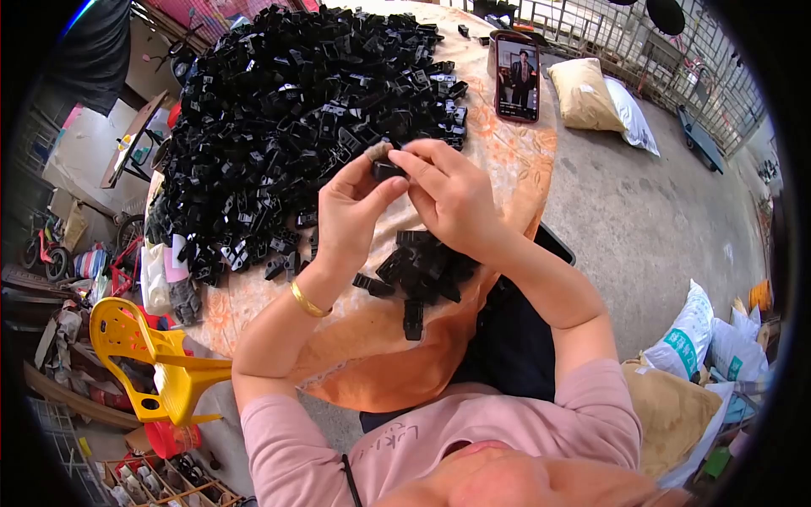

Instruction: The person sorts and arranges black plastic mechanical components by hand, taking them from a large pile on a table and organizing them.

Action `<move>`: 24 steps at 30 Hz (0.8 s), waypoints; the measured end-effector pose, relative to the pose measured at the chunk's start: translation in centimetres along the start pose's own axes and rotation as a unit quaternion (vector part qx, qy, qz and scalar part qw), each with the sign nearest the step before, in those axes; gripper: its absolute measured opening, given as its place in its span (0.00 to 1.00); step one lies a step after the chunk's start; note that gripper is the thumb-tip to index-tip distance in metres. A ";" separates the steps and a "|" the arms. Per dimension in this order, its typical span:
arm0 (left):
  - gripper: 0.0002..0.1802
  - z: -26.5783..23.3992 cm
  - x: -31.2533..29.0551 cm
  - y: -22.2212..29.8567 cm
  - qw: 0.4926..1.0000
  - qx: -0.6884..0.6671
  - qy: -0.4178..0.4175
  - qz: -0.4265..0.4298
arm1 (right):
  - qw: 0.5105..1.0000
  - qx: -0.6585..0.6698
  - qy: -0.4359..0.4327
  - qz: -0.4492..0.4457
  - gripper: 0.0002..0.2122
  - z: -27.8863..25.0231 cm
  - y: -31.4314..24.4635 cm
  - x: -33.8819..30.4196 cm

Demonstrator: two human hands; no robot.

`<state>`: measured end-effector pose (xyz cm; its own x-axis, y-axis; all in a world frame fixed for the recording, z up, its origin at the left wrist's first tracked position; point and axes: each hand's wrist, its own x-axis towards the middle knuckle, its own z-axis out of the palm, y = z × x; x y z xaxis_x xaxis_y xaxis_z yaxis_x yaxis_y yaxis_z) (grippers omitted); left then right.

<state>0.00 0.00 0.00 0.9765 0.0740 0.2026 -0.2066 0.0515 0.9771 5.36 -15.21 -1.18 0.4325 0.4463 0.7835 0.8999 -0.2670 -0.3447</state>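
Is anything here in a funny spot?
Maybe a couple of black pieces near the phone. They lie by themselves, while most others sit in the big pile or little pile.

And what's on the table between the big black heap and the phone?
In the head view, mostly floral tablecloth lies between heap and phone, with a couple of small black pieces toward the far end.

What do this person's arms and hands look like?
The left hand and right hand are gloveless, and the forearms are bare. Plain, short dusty-pink sleeves end above the elbows. A smooth gold-coloured bangle circles the left wrist; the right wrist shows none. A beige wrap seems to cover the left index fingertip.
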 end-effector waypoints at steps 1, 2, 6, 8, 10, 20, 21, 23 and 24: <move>0.32 0.1 0.0 0.2 0.998 -0.050 0.024 0.002 | 1.000 0.023 0.001 0.003 0.21 -0.1 -0.2 0.4; 0.31 0.2 0.0 0.5 0.994 -0.100 0.047 0.004 | 0.999 0.046 0.001 0.005 0.20 -0.1 -0.3 0.6; 0.29 0.1 0.1 1.9 0.995 -0.093 0.014 0.028 | 0.925 0.356 -0.061 0.117 0.20 0.0 0.8 0.9; 0.29 -0.4 0.1 2.3 0.998 -0.060 0.003 0.034 | 0.921 0.360 -0.074 0.128 0.20 0.0 1.0 0.9; 0.29 -0.6 0.2 2.9 0.998 0.012 -0.022 0.053 | 0.881 0.426 -0.096 0.181 0.20 -0.4 2.1 1.3; 0.30 2.5 -2.9 3.0 0.877 0.331 -0.274 0.215 | 0.982 -0.061 -0.145 0.103 0.13 1.2 6.3 1.3; 0.27 2.1 -2.5 3.4 0.902 0.304 -0.262 0.158 | 0.982 -0.061 -0.145 0.104 0.13 1.5 6.2 1.3; 0.19 1.2 -1.0 3.4 0.912 0.392 -0.106 0.062 | 0.976 -0.127 -0.159 0.077 0.15 2.2 6.4 1.0; 0.20 0.1 0.0 3.0 0.875 0.479 -0.067 0.028 | 0.972 -0.129 -0.179 0.082 0.16 2.4 6.4 1.2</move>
<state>-0.64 0.02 2.92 0.9782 -0.0721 0.1949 -0.1712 -0.8113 0.5591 11.75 -14.32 -3.74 0.6022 0.6355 0.4832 0.7933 -0.5444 -0.2727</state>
